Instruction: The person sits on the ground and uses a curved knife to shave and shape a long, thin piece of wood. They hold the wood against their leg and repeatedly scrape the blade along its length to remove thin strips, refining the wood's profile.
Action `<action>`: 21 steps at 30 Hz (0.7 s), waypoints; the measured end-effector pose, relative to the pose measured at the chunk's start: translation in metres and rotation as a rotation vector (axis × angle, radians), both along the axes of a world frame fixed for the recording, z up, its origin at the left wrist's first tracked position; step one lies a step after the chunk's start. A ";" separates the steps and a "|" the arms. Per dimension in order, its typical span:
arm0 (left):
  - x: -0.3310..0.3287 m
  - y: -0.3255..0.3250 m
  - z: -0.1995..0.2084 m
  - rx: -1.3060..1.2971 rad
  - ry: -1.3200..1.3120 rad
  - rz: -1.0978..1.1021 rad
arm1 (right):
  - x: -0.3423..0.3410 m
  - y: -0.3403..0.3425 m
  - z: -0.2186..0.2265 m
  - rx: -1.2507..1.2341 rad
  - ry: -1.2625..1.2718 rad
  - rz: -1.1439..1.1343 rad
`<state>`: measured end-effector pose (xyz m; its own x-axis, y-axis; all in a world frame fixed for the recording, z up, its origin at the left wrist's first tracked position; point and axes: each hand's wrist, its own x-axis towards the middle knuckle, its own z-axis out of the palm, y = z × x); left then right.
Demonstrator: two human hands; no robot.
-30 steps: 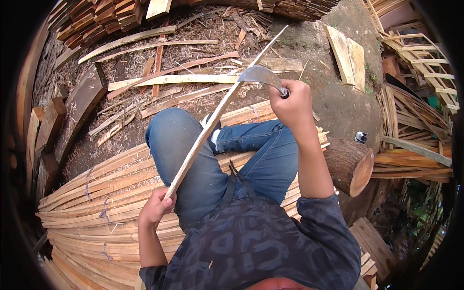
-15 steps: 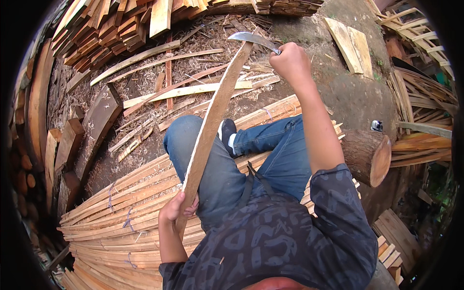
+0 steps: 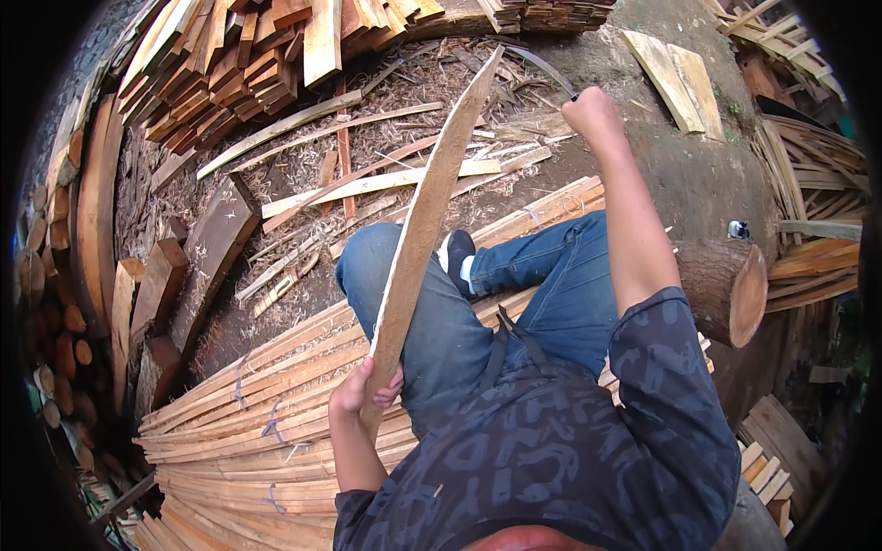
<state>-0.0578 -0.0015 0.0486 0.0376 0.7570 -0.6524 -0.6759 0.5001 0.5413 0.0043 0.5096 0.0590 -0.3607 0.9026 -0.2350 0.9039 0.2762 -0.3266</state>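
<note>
L hand (image 3: 353, 392) curled rnd wood slat (image 3: 430, 188), nr end, prob. for steadying; R hand (image 3: 593, 118) closed on curved knife (image 3: 548, 68).

I'm seeing the long tan wooden slat (image 3: 430, 197) looking rough and matt, the curved grey metal blade (image 3: 546, 68) smooth.

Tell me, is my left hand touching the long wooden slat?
Touching. The head view shows your left hand wrapped around the long wooden slat near its lower end, closed against both edges with no gap showing.
</note>
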 end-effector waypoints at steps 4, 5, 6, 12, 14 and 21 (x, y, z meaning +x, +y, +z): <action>-0.001 -0.006 -0.006 0.038 -0.010 0.015 | 0.006 -0.059 -0.007 -0.023 0.134 0.101; -0.001 -0.007 -0.004 0.028 -0.001 0.019 | 0.007 -0.075 0.000 -0.028 0.192 0.122; -0.001 -0.012 -0.007 0.046 -0.014 0.023 | 0.006 -0.090 0.004 -0.046 0.254 0.143; 0.003 -0.007 0.000 -0.040 0.073 0.050 | 0.003 -0.092 0.005 -0.038 0.241 0.080; 0.003 -0.007 -0.001 -0.020 0.045 0.033 | 0.012 -0.080 -0.005 -0.151 0.301 -0.003; 0.002 -0.016 -0.006 -0.022 0.085 0.046 | -0.014 -0.149 0.047 -0.064 0.341 0.340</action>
